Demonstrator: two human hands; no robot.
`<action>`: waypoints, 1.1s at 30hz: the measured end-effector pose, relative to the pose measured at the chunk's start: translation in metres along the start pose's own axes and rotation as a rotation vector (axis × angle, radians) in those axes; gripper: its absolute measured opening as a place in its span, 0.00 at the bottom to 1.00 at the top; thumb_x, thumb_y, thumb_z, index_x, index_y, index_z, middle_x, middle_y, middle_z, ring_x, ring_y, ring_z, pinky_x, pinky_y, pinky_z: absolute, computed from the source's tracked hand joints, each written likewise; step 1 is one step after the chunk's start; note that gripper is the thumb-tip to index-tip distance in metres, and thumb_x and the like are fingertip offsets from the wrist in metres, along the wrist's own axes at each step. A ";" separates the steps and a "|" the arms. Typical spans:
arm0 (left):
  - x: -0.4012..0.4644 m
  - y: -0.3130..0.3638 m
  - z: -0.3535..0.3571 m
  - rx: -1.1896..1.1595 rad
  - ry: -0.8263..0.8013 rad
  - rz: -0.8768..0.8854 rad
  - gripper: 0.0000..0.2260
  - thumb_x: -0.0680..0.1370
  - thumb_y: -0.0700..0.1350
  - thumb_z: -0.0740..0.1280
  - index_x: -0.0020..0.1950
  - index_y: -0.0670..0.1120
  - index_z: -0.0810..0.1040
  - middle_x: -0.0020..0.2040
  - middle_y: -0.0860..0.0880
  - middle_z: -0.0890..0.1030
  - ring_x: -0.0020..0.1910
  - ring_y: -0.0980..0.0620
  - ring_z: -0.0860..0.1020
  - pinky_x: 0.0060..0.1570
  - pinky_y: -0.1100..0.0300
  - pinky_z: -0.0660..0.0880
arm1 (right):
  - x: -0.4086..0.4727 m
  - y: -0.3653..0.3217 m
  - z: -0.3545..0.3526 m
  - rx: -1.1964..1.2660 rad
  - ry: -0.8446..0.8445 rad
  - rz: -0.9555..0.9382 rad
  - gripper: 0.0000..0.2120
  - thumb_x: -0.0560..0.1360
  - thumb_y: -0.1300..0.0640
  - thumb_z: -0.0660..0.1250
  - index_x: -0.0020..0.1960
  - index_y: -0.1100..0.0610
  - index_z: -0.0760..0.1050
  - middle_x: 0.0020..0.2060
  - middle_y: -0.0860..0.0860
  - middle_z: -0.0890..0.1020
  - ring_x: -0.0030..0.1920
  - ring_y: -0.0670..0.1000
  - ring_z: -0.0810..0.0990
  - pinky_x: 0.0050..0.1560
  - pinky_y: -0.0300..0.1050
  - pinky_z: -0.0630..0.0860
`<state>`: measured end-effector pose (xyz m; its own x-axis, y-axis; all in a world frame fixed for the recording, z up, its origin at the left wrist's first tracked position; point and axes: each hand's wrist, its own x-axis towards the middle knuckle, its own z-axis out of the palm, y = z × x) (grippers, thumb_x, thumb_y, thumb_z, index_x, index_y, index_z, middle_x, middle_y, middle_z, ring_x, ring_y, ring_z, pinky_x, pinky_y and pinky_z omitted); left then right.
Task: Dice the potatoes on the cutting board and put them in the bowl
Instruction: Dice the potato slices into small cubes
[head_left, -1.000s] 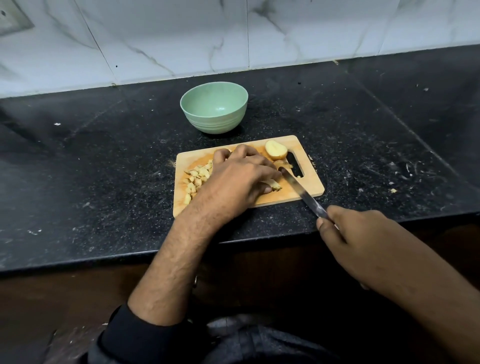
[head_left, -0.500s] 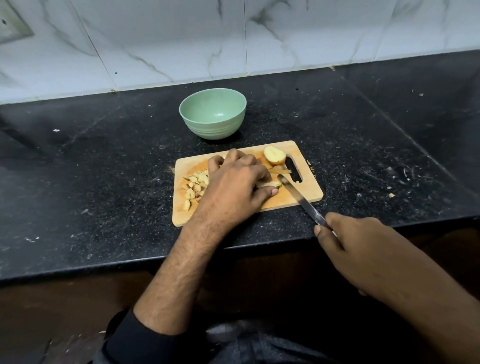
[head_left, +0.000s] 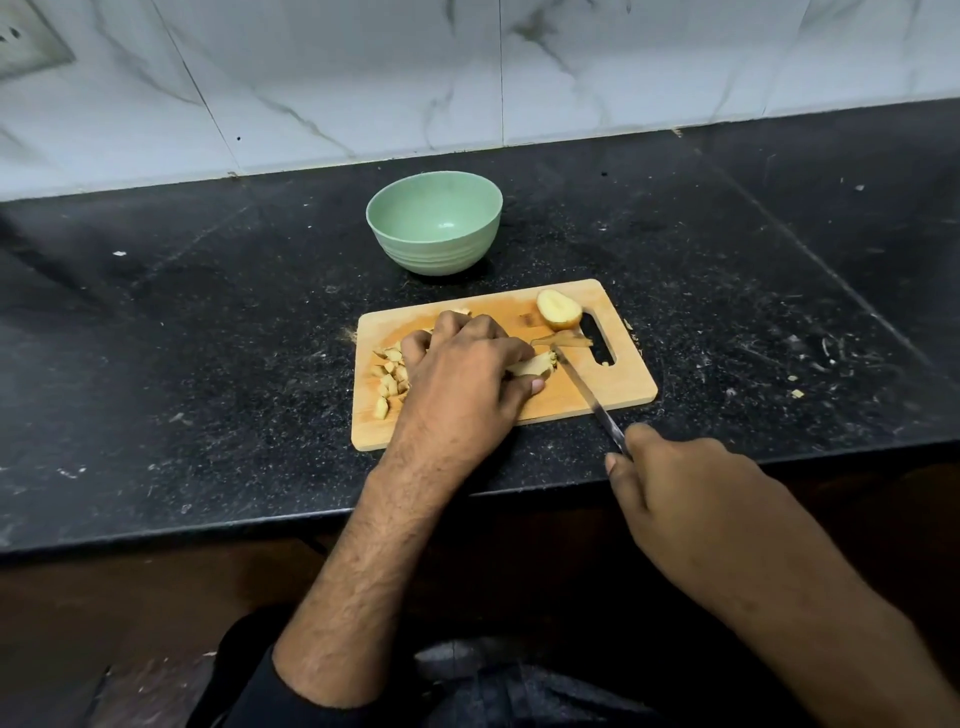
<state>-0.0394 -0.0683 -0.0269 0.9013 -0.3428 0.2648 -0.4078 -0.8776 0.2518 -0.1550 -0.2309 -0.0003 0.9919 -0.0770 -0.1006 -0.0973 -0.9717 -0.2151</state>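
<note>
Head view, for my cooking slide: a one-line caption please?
Left hand steadies a potato piece on the cutting board while the right hand cuts with a knife; bowl empty.

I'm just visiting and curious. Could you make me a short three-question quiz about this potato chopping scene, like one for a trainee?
1. True or false: the green bowl already holds diced potato.
2. Which hand grips the knife? A) left hand B) right hand
3. Fill in: the uncut potato half lies on the cutting board near its ____ slot.

Key:
1. False; it looks empty, and the diced pieces lie on the board.
2. B, the right hand; the left hand holds the potato piece being cut.
3. Handle.
</note>
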 end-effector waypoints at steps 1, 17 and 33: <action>0.000 0.001 0.000 -0.004 0.005 -0.006 0.15 0.78 0.61 0.66 0.62 0.59 0.80 0.57 0.57 0.75 0.63 0.53 0.65 0.55 0.51 0.54 | -0.001 -0.001 0.000 -0.008 0.010 -0.002 0.11 0.84 0.43 0.47 0.49 0.47 0.61 0.35 0.46 0.71 0.36 0.50 0.72 0.36 0.46 0.69; 0.002 0.006 0.003 -0.029 0.017 -0.047 0.15 0.78 0.62 0.65 0.61 0.58 0.81 0.56 0.57 0.75 0.63 0.52 0.65 0.58 0.49 0.56 | 0.001 0.002 -0.002 0.001 -0.005 0.028 0.13 0.84 0.42 0.48 0.45 0.47 0.61 0.34 0.47 0.73 0.33 0.44 0.71 0.30 0.42 0.65; -0.002 0.021 0.005 0.014 0.059 -0.106 0.12 0.80 0.56 0.64 0.58 0.53 0.81 0.54 0.53 0.75 0.64 0.51 0.65 0.63 0.46 0.55 | 0.002 -0.002 -0.004 0.061 0.060 0.003 0.15 0.83 0.42 0.46 0.44 0.48 0.63 0.33 0.46 0.73 0.34 0.47 0.71 0.36 0.46 0.69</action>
<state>-0.0490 -0.0881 -0.0267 0.9288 -0.2281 0.2921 -0.3085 -0.9126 0.2683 -0.1524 -0.2295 0.0036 0.9946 -0.0946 -0.0431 -0.1028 -0.9562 -0.2740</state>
